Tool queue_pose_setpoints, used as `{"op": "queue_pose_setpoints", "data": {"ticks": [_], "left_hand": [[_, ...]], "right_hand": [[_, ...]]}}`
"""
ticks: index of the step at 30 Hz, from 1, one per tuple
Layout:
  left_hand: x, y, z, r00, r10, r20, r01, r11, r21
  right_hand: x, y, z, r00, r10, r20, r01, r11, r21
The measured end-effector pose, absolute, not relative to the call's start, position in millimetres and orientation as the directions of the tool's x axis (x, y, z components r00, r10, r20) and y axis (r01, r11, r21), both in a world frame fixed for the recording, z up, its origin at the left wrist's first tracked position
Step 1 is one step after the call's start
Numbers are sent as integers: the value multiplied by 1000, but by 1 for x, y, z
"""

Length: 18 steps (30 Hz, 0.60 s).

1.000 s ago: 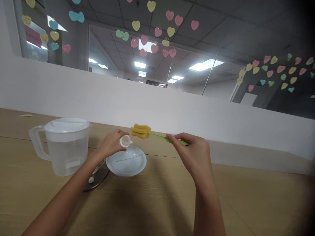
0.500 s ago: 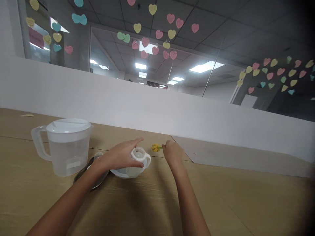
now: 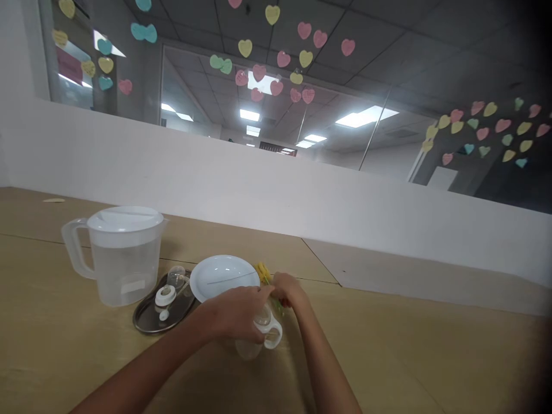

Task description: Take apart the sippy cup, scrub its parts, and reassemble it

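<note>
My left hand (image 3: pixel 239 313) is wrapped round a clear baby bottle (image 3: pixel 248 349) with a white handle (image 3: pixel 278 336) on its right side. The bottle's mouth shows between my two hands, low over the table. Beside it, my right hand (image 3: pixel 288 289) is closed round the green stem of a yellow-headed stick (image 3: pixel 263 272). Whether this is a small brush or a flower I cannot tell. Its head points up and left, next to the plate's rim, while its lower end shows below my fingers. My right fingertips are partly hidden and blurred.
A white plate (image 3: pixel 200 282) lies behind my left hand. Left of it, a metal tray (image 3: pixel 144 319) holds a white bottle collar (image 3: pixel 165 295), a clear cap (image 3: pixel 176 276) and a straw with a white end (image 3: pixel 164 315). A lidded plastic pitcher (image 3: pixel 125 264) stands farther left.
My left hand has brought the bottle away from over the plate, toward me and right. My right hand has come down and left, turning the yellow head upward.
</note>
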<state>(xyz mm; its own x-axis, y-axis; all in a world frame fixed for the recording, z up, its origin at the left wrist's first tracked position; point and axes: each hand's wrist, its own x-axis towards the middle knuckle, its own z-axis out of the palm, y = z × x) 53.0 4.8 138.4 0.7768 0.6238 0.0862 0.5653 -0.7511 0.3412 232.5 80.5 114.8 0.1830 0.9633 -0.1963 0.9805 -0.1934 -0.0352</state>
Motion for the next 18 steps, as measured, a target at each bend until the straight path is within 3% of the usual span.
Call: {"op": "queue_pose_setpoints", "data": {"ticks": [4,10,14,18], "left_hand": [[52,7,141,766,642,-28,621,-729,286],[54,11,137,781,623,-51,613,-749,251],[54,14,133,790,611,-49,599,-753,272],[54,15,134,780,623,-62,612,-739,282]], "right_hand": [[236,85,99,140,923,-360,982,-175,-67],[237,87,95,114,904,-412,981,-167,-97],[235,82,102,111,925,-364,982,-158,-102],[232,79,114,104,975,-196,986,-127,-109]]}}
